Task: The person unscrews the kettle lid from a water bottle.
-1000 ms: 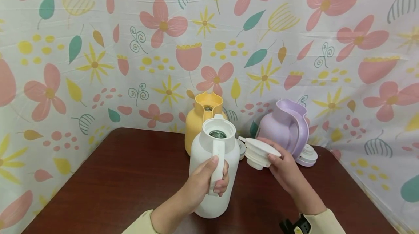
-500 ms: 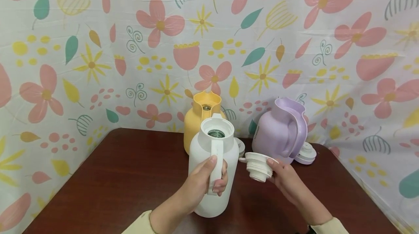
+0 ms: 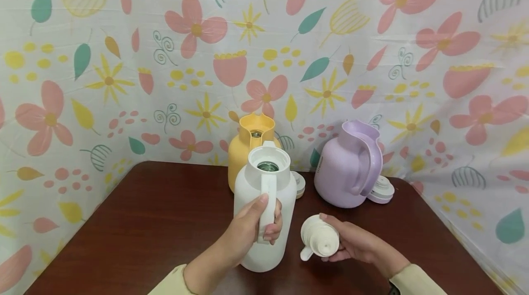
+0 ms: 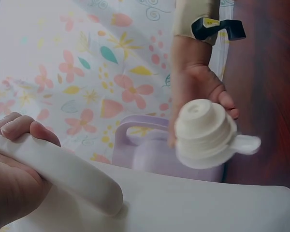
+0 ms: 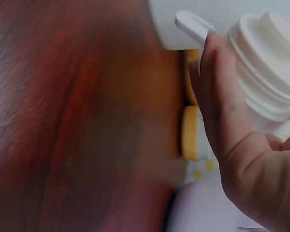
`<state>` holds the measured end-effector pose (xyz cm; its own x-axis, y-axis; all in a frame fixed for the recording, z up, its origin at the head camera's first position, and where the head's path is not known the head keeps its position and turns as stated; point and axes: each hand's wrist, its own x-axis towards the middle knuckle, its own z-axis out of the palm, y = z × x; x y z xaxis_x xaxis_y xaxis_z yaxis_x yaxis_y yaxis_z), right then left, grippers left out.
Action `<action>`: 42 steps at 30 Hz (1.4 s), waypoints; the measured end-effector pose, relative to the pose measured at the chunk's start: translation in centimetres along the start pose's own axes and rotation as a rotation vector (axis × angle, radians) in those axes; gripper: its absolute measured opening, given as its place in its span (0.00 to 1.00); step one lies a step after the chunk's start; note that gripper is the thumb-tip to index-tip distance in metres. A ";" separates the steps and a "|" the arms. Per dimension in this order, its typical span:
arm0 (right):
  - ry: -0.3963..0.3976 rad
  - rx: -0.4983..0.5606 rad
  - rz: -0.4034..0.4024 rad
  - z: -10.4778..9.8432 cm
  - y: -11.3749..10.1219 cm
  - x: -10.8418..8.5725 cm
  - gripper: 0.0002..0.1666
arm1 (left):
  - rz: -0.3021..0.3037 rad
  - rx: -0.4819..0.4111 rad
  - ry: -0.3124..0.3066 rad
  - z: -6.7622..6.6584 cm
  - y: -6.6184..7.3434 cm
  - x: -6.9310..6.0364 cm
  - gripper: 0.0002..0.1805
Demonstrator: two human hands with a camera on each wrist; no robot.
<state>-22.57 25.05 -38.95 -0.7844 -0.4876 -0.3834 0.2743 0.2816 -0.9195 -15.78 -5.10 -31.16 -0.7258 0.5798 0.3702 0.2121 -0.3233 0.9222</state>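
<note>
In the head view a white vacuum jug (image 3: 264, 253) stands upright with its mouth uncovered. My left hand (image 3: 252, 226) grips the jug's handle (image 4: 82, 179), fingers wrapped round it. To the right of the jug, my right hand (image 3: 355, 242) holds a white lid (image 3: 319, 236) by its rim, low above the table. The lid is tipped so its stepped underside faces up and towards me, its small tab pointing down left. In the right wrist view the lid (image 5: 266, 72) lies between thumb and fingers.
Behind the white jug stands a yellow jug (image 3: 236, 157), also uncovered, with a lid (image 3: 298, 185) beside it. At the back right is a purple jug (image 3: 339, 171) next to another lid (image 3: 381, 190). The dark table (image 3: 144, 221) meets a flowered cloth (image 3: 124, 56).
My right hand has lowered the lid towards the table and turned it so the underside shows. The left hand keeps its grip on the handle. The head view has shifted slightly.
</note>
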 end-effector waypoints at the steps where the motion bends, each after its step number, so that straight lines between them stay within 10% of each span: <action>1: -0.007 -0.020 0.018 0.0 0.2 0.3 0.36 | 0.003 0.004 0.002 0.0 0.0 0.0 0.32; 14: -0.057 -0.118 0.241 -1.0 1.1 2.3 0.42 | -0.012 -0.007 0.001 -0.1 0.0 0.0 0.33; 21: 0.085 -0.220 0.312 -1.3 1.0 3.3 0.38 | -0.013 -0.020 -0.012 -0.1 0.0 0.0 0.33; 42: 0.276 -0.386 0.264 -2.6 -0.3 2.7 0.32 | -0.002 -0.005 -0.004 -0.2 0.0 0.0 0.33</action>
<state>-26.23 25.75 -39.51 -0.8477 -0.1384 -0.5121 0.2983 0.6739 -0.6759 -15.88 -5.22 -31.15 -0.7234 0.5838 0.3685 0.2070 -0.3258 0.9225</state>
